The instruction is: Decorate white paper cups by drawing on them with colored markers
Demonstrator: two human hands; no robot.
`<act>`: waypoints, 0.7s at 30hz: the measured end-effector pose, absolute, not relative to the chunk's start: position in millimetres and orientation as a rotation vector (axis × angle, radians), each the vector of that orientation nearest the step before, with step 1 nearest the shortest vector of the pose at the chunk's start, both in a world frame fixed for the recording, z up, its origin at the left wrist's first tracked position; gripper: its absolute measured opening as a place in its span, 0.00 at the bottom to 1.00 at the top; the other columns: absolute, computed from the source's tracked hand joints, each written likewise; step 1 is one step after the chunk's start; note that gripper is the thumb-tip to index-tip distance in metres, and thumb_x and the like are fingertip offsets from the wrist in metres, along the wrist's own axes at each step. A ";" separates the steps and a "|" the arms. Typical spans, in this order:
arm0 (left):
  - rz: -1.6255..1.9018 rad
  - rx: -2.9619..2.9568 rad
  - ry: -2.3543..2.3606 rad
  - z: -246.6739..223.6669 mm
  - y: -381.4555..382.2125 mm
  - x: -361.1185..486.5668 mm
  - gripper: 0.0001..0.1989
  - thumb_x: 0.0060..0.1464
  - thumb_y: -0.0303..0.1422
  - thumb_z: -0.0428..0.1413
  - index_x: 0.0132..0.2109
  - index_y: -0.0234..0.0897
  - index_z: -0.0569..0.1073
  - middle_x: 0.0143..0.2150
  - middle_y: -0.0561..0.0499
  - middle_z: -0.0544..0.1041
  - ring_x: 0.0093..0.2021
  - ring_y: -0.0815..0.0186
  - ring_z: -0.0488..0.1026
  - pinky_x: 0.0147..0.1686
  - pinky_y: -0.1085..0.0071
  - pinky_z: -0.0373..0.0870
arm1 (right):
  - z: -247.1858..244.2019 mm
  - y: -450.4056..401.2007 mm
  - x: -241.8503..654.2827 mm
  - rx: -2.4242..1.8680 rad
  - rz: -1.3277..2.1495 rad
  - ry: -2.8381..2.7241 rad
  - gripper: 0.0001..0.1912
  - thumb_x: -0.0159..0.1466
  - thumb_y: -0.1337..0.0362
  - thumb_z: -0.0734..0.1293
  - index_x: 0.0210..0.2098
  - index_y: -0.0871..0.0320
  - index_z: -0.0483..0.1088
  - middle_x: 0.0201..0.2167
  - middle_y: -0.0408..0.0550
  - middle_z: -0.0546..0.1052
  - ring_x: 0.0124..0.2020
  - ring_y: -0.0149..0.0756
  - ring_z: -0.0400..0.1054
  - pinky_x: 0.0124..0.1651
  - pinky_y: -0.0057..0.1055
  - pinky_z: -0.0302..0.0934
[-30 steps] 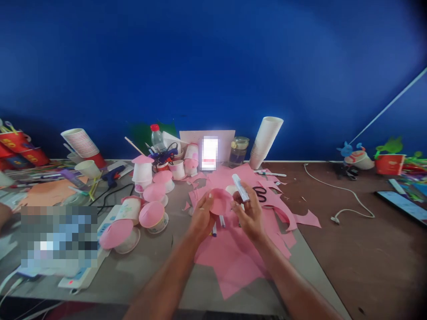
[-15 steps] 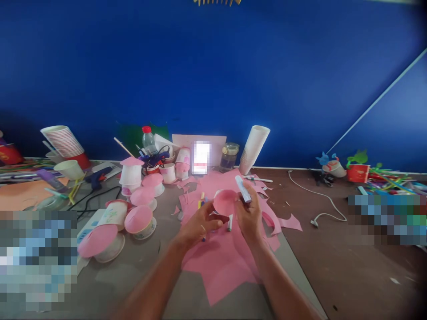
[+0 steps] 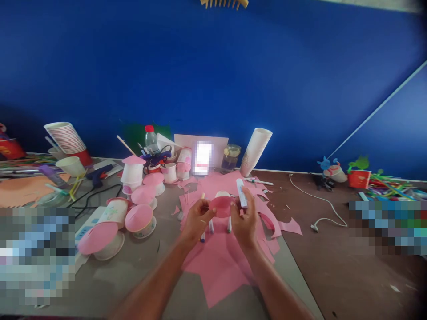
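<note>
A round pink paper piece sits against a small white paper cup, raised over the pink paper sheets. My left hand pinches its left edge between thumb and fingers. On the opposite edge rest the thumb and fingertips of my right hand, which also keeps a thick white marker-like tube upright against its fingers. Below the hands, a slim white marker and a dark-ended marker lie on the pink sheet. Part of the cup is hidden behind the pink piece.
Several cups with pink paper tops stand or lie to the left. A tall stack of white cups leans beside a glass jar. Black cables and a glue gun are farther left; a white cable lies right.
My left fingers have closed in on the pink piece's edge, and it has tilted so the white cup shows above it. The right hand has shifted slightly down and left.
</note>
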State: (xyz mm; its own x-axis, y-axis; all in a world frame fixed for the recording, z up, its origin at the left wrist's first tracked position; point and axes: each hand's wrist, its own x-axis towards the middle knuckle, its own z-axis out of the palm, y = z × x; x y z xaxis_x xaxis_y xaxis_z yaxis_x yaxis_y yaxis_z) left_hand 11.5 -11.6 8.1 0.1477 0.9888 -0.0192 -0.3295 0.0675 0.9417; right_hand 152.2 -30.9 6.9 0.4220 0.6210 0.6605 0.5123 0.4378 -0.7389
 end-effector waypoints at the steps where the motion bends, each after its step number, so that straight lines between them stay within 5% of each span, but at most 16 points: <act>1: 1.234 0.980 0.888 7.6 -10.5 11.4 0.14 0.42 0.38 0.69 0.31 0.35 0.75 0.28 0.54 0.74 0.29 0.70 0.69 0.33 0.73 0.67 | 7.6 -33.3 152.2 -1.160 0.152 -1.248 0.24 0.63 0.64 0.64 0.59 0.53 0.67 0.41 0.50 0.74 0.36 0.37 0.70 0.39 0.35 0.68; 7: 1.339 0.836 0.884 9.9 -2.8 6.0 0.15 0.39 0.39 0.70 0.30 0.35 0.75 0.28 0.53 0.75 0.29 0.69 0.70 0.34 0.70 0.68 | 14.9 -33.4 167.9 -0.867 0.448 -1.133 0.25 0.67 0.53 0.59 0.62 0.51 0.63 0.35 0.47 0.71 0.31 0.35 0.66 0.32 0.33 0.64; 15: 1.379 0.910 0.977 12.1 -0.4 3.0 0.15 0.38 0.38 0.69 0.28 0.36 0.72 0.20 0.60 0.64 0.22 0.75 0.58 0.23 0.76 0.53 | 0.8 -4.5 201.5 -1.284 0.308 -1.047 0.23 0.69 0.53 0.57 0.57 0.57 0.69 0.32 0.46 0.73 0.24 0.31 0.64 0.30 0.31 0.63; 19: 1.349 0.902 0.977 10.9 -0.5 4.0 0.17 0.38 0.41 0.69 0.28 0.36 0.72 0.19 0.60 0.63 0.20 0.75 0.57 0.21 0.76 0.52 | -18.0 2.1 209.3 -1.430 0.074 -1.196 0.27 0.65 0.58 0.61 0.62 0.59 0.63 0.34 0.50 0.77 0.31 0.40 0.70 0.37 0.38 0.65; 21: 1.356 0.911 0.986 9.9 -0.6 4.7 0.18 0.38 0.42 0.69 0.27 0.36 0.72 0.19 0.60 0.62 0.20 0.75 0.58 0.20 0.76 0.53 | -27.5 6.5 211.9 -1.488 -0.016 -1.256 0.24 0.64 0.58 0.61 0.57 0.61 0.67 0.37 0.54 0.78 0.35 0.44 0.71 0.40 0.40 0.65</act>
